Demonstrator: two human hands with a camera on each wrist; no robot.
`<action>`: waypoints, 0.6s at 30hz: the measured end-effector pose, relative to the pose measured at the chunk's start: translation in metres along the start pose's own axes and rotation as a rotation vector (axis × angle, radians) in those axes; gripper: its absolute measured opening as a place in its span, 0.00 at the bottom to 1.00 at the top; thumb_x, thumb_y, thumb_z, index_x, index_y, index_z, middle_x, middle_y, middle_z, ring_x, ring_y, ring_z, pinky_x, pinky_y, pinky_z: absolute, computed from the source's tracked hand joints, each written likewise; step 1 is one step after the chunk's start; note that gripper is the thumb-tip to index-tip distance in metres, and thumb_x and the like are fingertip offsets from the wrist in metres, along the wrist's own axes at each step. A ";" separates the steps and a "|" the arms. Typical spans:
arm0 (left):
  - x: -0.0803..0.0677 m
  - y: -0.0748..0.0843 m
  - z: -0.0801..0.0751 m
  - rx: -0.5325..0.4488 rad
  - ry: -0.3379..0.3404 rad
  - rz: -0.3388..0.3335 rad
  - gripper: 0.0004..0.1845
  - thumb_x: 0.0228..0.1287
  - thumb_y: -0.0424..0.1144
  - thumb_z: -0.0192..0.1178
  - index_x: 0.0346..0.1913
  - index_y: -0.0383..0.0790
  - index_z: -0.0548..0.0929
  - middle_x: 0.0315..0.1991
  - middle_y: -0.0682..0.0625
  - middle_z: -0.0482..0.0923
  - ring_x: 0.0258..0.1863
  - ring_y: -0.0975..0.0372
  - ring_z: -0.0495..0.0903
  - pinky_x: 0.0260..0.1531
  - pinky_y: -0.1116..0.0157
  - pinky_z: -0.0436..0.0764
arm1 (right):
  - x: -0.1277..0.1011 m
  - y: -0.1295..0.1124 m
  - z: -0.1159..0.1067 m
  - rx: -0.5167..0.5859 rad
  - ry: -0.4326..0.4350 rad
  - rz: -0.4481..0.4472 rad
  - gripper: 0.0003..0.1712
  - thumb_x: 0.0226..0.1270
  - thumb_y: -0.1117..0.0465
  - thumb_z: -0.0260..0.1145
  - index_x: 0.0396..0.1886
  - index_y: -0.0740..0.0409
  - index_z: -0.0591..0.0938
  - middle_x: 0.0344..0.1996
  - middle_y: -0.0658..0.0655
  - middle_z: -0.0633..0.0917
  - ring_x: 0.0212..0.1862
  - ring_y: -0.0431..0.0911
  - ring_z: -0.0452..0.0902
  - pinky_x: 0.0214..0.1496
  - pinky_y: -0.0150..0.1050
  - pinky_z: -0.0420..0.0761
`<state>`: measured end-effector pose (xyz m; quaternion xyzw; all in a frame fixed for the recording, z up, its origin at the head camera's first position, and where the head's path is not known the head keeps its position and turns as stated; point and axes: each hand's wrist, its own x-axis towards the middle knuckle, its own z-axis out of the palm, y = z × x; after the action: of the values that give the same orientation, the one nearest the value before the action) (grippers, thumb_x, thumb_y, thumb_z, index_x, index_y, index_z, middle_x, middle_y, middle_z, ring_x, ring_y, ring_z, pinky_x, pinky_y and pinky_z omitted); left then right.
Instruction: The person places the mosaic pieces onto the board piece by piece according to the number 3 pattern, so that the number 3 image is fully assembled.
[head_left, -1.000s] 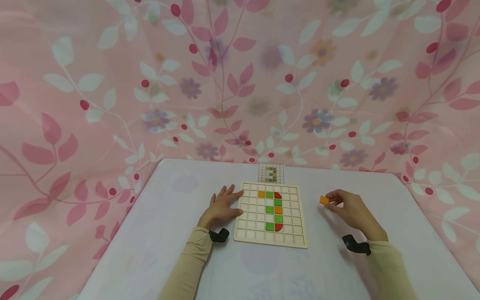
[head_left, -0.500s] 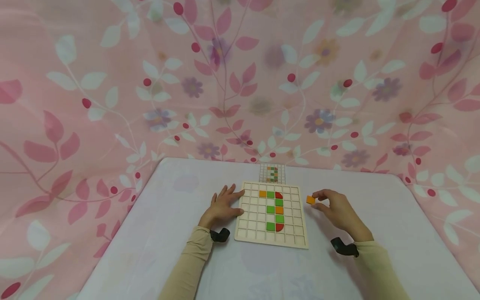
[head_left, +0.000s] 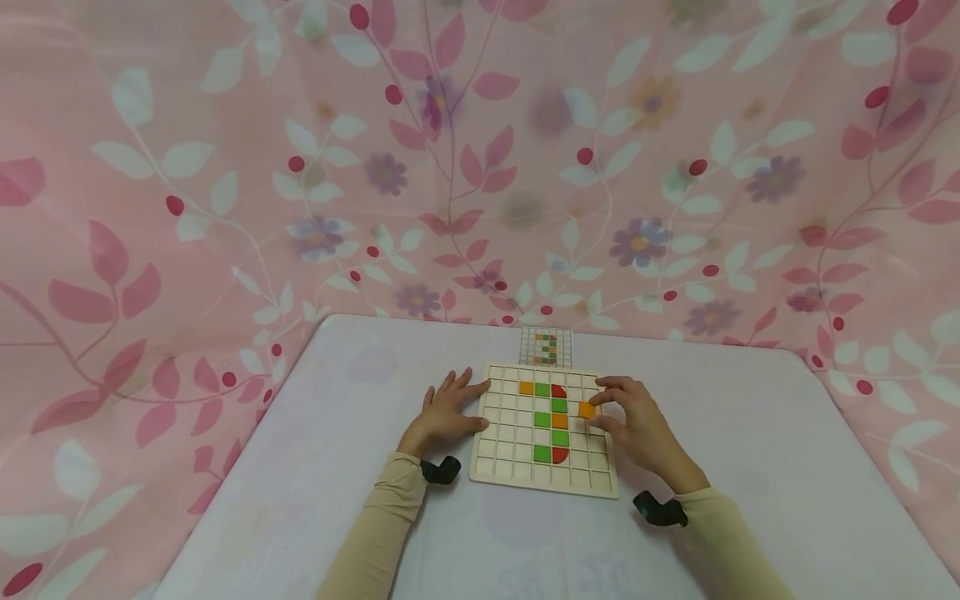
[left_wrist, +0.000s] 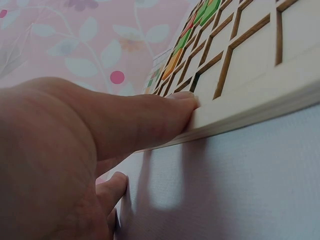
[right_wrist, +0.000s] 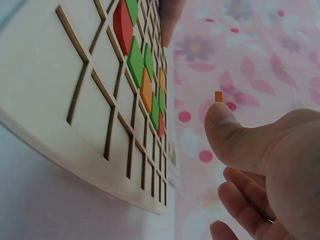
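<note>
My right hand (head_left: 633,421) pinches an orange square tile (head_left: 587,409) between thumb and fingertips, over the right part of a pale wooden grid board (head_left: 498,471). In the right wrist view only a small end of the orange tile (right_wrist: 218,96) shows past the thumb. Green, red and orange tiles lie in the board's cells, among them a red rounded tile (head_left: 559,456) and a green tile (head_left: 542,454) near the front. At the left edge, my left hand (head_left: 442,417) rests with fingers spread; its thumb (left_wrist: 160,115) touches the board's rim.
Behind the board lies a pattern card (head_left: 546,347) with a small printed grid and coloured shapes. A white cloth covers the table (head_left: 360,367). A pink floral curtain (head_left: 480,167) hangs along the back. Each wrist wears a black camera mount (head_left: 660,509).
My right hand has moved left with the orange tile, from beside the board to over its right columns. My left hand has stayed at the board's left edge.
</note>
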<state>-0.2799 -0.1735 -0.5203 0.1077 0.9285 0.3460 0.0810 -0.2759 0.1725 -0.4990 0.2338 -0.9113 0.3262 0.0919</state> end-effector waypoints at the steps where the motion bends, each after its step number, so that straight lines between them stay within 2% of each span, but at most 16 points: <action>1: 0.000 0.000 0.000 0.003 -0.002 0.000 0.38 0.60 0.47 0.68 0.74 0.52 0.68 0.80 0.46 0.48 0.79 0.48 0.37 0.71 0.36 0.33 | 0.000 -0.001 0.002 0.004 0.000 -0.002 0.13 0.56 0.62 0.77 0.41 0.55 0.85 0.61 0.59 0.76 0.63 0.57 0.67 0.65 0.60 0.69; 10: 0.000 0.001 -0.001 -0.004 -0.002 0.000 0.38 0.60 0.47 0.68 0.74 0.52 0.68 0.80 0.46 0.48 0.80 0.48 0.37 0.71 0.37 0.33 | -0.002 -0.014 0.017 0.064 0.016 -0.050 0.13 0.55 0.61 0.77 0.41 0.56 0.85 0.60 0.58 0.77 0.61 0.55 0.67 0.63 0.59 0.71; 18: 0.000 0.001 -0.001 -0.007 -0.004 0.002 0.38 0.60 0.47 0.68 0.74 0.51 0.68 0.79 0.45 0.48 0.79 0.47 0.37 0.71 0.36 0.33 | -0.003 -0.021 0.033 0.089 0.036 -0.092 0.13 0.53 0.64 0.78 0.39 0.56 0.85 0.58 0.57 0.78 0.60 0.53 0.68 0.60 0.57 0.73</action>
<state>-0.2799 -0.1733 -0.5183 0.1092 0.9269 0.3493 0.0830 -0.2638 0.1387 -0.5137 0.2733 -0.8825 0.3658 0.1126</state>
